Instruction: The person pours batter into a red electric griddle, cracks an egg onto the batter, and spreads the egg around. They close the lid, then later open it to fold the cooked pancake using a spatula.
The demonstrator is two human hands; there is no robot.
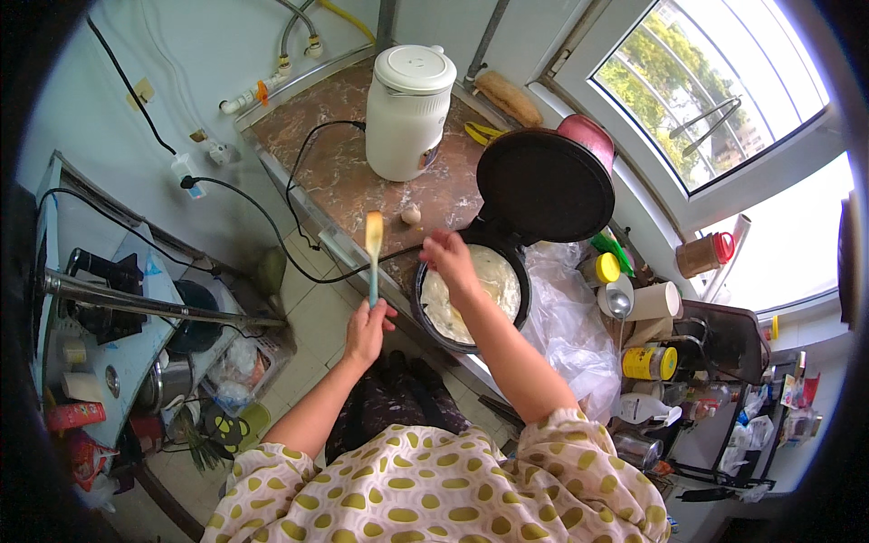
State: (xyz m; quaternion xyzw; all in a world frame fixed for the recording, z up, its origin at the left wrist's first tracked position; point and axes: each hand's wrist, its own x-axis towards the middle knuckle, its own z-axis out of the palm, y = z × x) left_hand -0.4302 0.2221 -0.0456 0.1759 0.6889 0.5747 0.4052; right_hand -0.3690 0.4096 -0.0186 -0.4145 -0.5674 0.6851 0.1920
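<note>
My left hand [365, 332] grips the blue-green handle of a brush or spatula [373, 237] whose pale yellow end, browned at the tip, points up. It is held over the counter's front edge. My right hand [449, 261] is over the left upper part of an electric baking pan [524, 298], its fingers loosely bent and apart with nothing seen in them. Whether they touch the food cannot be told. Inside the pan lies a round, pale flatbread [492, 275], wet and shiny on top. The pan's black lid [546, 186] stands raised behind it.
On the marbled counter [326, 176] are a white lidded jug appliance [409, 122] and a garlic bulb [411, 214]. Black cords [285, 251] hang across its left edge. Clear plastic bags [563, 319], jars [648, 363] and a ladle [618, 305] crowd the right.
</note>
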